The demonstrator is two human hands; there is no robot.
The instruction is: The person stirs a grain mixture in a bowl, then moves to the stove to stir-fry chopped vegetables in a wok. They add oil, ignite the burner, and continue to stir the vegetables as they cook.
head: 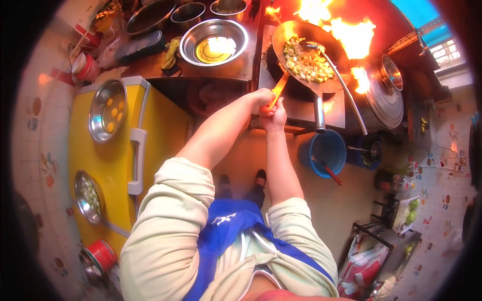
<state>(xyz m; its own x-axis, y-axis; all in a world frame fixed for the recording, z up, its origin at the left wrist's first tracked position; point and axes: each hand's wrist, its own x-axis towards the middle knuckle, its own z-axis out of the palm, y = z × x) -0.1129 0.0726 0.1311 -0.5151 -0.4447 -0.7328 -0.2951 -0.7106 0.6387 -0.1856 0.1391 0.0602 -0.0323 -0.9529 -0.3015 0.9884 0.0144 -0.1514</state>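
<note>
A steel wok [276, 41] sits tilted over the burner, holding chopped pale green and white vegetable pieces [307, 62]. Large flames [354, 37] rise along its far side. My left hand [261, 101] is closed around an orange, narrow strip [280, 85] reaching up to the wok's near rim; whether it is a handle or a separate piece cannot be told. Just below, my right hand [275, 116] grips the strip's lower end. The wok's metal tube handle [319, 114] points toward me, apart from both hands. A long-handled ladle [344, 88] rests with its bowl among the vegetables.
Left of the stove stands a steel basin [184, 47] with yellowish liquid. A yellow chest freezer [162, 109] bears a bowl of egg yolks [94, 124] and a bowl of chopped vegetables [81, 207]. Below the stove is a blue bucket [340, 150]; a metal rack [404, 244] stands right.
</note>
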